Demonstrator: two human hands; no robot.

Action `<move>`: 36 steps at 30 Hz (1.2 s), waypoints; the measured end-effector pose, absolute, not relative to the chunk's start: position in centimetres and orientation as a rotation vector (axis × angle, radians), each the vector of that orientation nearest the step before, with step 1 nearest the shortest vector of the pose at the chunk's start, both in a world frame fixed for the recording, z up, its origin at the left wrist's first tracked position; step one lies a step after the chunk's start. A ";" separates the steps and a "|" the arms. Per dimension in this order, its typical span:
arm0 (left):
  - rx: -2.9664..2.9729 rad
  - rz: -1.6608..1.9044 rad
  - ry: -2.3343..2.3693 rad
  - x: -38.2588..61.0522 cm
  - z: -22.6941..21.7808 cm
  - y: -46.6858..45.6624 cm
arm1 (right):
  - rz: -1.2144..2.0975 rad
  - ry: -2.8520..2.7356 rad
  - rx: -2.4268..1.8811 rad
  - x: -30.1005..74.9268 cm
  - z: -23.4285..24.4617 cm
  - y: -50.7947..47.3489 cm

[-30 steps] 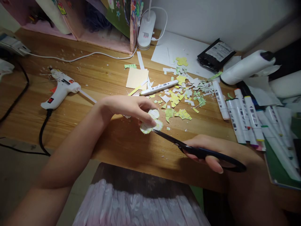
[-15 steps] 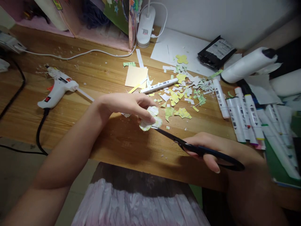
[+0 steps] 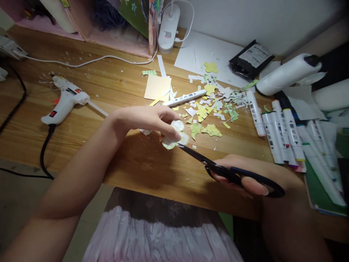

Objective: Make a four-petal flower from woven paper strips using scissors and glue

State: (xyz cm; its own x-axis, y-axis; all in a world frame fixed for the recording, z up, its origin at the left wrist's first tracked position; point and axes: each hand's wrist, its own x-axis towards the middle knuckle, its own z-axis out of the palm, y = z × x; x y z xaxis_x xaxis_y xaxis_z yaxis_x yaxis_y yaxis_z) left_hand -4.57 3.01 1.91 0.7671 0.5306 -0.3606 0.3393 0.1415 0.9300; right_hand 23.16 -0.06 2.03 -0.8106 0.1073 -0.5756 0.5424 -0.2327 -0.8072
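Observation:
My left hand point(image 3: 148, 122) pinches a small pale green and white paper cut-out point(image 3: 176, 139) just above the wooden desk point(image 3: 114, 98). My right hand point(image 3: 251, 174) grips black-handled scissors point(image 3: 231, 173), fingers through the loops. The blade tips touch the cut-out's lower right edge. Green, yellow and white paper scraps point(image 3: 209, 109) lie scattered just beyond the cut-out.
A white hot glue gun point(image 3: 64, 100) with a black cord lies at the left. Several white markers point(image 3: 283, 134) lie at the right beside a white roll point(image 3: 286, 74). A single marker point(image 3: 185, 98), tan card point(image 3: 157, 87), white sheet point(image 3: 207, 54) and lamp base point(image 3: 168, 27) sit farther back.
The scissors' blades have closed a little on the cut-out's edge. My right thumb has curled further round the handle. My left hand has hardly moved.

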 end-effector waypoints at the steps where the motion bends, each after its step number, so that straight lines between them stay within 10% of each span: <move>1: 1.452 0.168 0.758 -4.5 1.9 3.0 | -2.123 1.721 0.780 23.2 2.2 -0.1; 36: 1.375 0.213 0.829 -4.3 2.0 2.9 | -1.997 1.773 0.878 22.9 2.4 -0.2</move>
State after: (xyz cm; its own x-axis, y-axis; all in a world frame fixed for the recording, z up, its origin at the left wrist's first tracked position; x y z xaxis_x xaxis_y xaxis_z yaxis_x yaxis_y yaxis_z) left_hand -4.33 2.86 2.02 0.7072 0.5870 -0.3941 0.3246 0.2256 0.9186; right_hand 22.89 -0.20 2.36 -0.7559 0.1527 -0.6367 0.6141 -0.1717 -0.7703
